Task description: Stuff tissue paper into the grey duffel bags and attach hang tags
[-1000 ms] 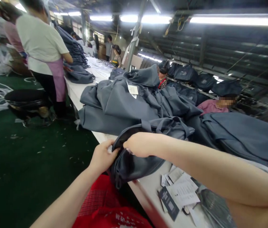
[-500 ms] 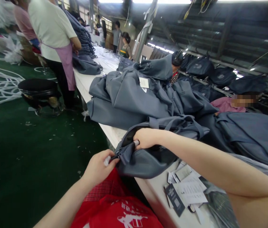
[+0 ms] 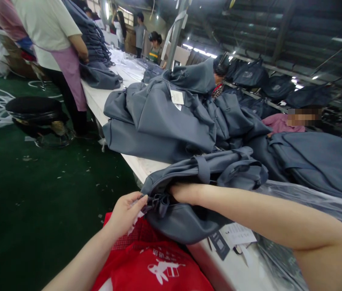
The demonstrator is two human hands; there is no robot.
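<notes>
A dark blue-grey bag [image 3: 189,224] lies at the near edge of the table with its mouth unzipped. My left hand [image 3: 128,210] pinches the bag's near end between thumb and fingers, with a crumpled whitish scrap under the palm. Beside those fingers a rolled dark strap [image 3: 161,204] sits at the end of the opening. My right hand [image 3: 184,193] reaches inside the bag up to the wrist, and its fingers are hidden there. The bag's handles [image 3: 203,169] lie folded over its far side.
A heap of similar bags [image 3: 165,125] covers the table [image 3: 134,161] beyond. Paper tags [image 3: 237,236] and clear plastic film [image 3: 277,254] lie at right. A round black stool [image 3: 36,107] stands on the green floor. A co-worker in a pink apron [image 3: 70,76] stands at left; others sit farther off.
My right hand has gone deeper into the bag, so its fingers no longer show. The bag's near side has shifted toward me and now covers some of the tags. My left hand keeps its pinch.
</notes>
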